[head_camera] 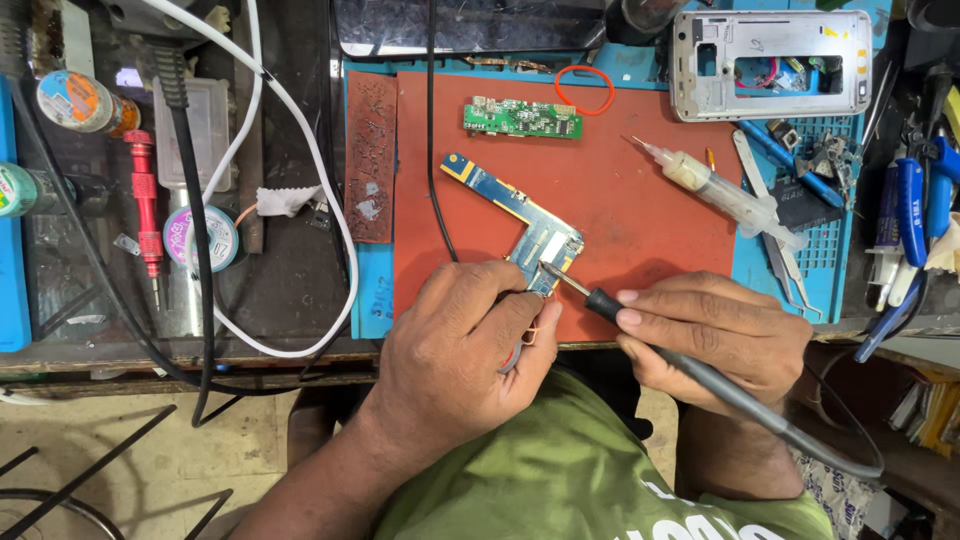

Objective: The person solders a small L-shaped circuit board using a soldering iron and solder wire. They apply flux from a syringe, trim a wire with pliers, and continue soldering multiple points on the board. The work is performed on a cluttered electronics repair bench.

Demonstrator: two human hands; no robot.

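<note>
My right hand (715,335) grips a black soldering iron (660,335) like a pen; its metal tip touches the near end of a blue L-shaped circuit board (520,215) lying on a red work mat (620,215). My left hand (460,345) is curled at the board's near corner, fingers pinching something small and reddish against the mat edge; what it is cannot be made out. The iron's dark cable runs off to the lower right.
A green circuit board (522,117) and a red rubber band (585,90) lie at the mat's far side. A syringe (715,190), tweezers (775,240), a silver phone frame (772,65), a red screwdriver (145,205), solder spools (215,235) and white cable (300,150) surround it.
</note>
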